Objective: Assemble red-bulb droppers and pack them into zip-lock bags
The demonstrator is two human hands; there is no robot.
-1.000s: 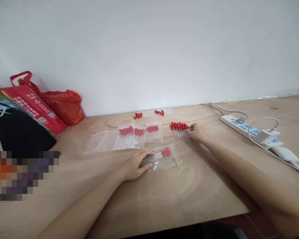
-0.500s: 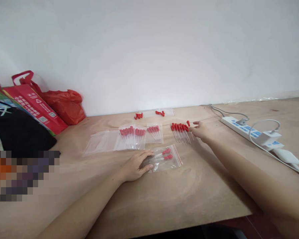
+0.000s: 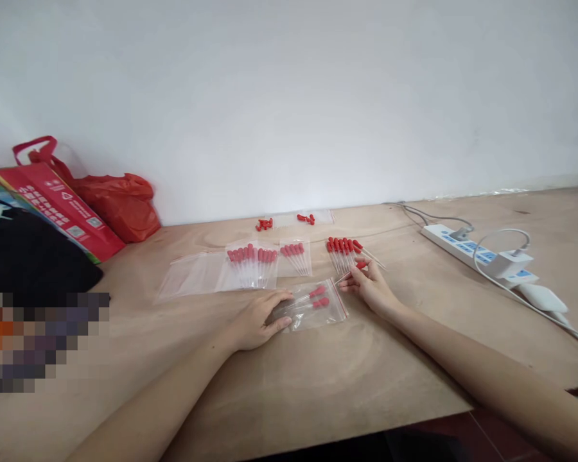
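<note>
A clear zip bag with two red-bulbed droppers inside lies flat on the wooden table. My left hand rests on its left end, thumb and fingers apart. Between the fingertips of my right hand is a dropper with a red bulb, its thin tip pointing left at the bag's red-striped edge. Whether the tip is inside the bag cannot be told. Just behind that hand lies a row of red-bulbed droppers, with one dropper angled at its right end.
Bags with droppers and an unfilled bag lie behind my left hand. Loose red bulbs are near the wall. A power strip with cables is at right, red bags and a black bag at left.
My right hand has moved left and nearer from the row's right end, bringing a dropper to the bag's edge. My left hand has stayed on the bag. The view has shifted slightly.
</note>
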